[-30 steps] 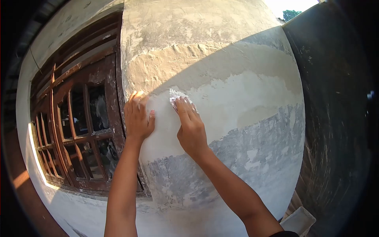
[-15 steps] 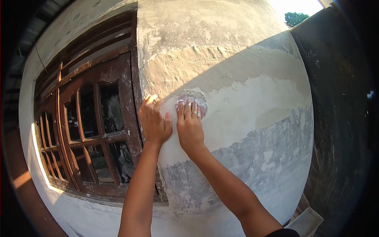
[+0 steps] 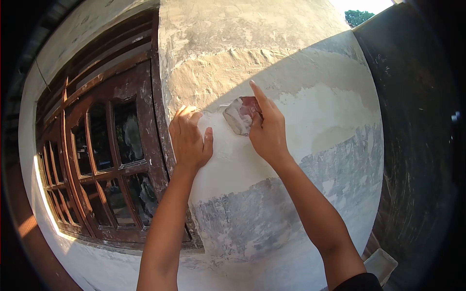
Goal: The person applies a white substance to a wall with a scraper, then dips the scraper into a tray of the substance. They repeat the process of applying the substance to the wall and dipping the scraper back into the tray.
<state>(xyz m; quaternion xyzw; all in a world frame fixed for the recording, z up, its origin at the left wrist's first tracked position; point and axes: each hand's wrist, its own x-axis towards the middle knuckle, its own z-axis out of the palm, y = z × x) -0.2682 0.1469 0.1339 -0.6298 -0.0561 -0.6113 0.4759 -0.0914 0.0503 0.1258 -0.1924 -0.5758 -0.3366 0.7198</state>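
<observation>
Black sleeve [image 3: 358,282] cut off by bottom edge, smeared tool [image 3: 238,117] partly hidden by right hand [image 3: 270,128]

Fisheye barrel warp, black vignette at edges, hard sun on upper wall [image 3: 218,29], diagonal shadow edge crossing it just above my right hand [image 3: 268,127], sky [image 3: 374,5] blown out, left hand [image 3: 190,140] fairly sharp, far right dim.

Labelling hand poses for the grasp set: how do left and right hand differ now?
Left hand shows no tool; right hand grips a flat, smeared reddish spreader.
Left hand's fingers curve at the wall's corner, thumb up; right hand's index finger points up past the spreader.
Shared: both bare, raised in front of the same wall.
</observation>
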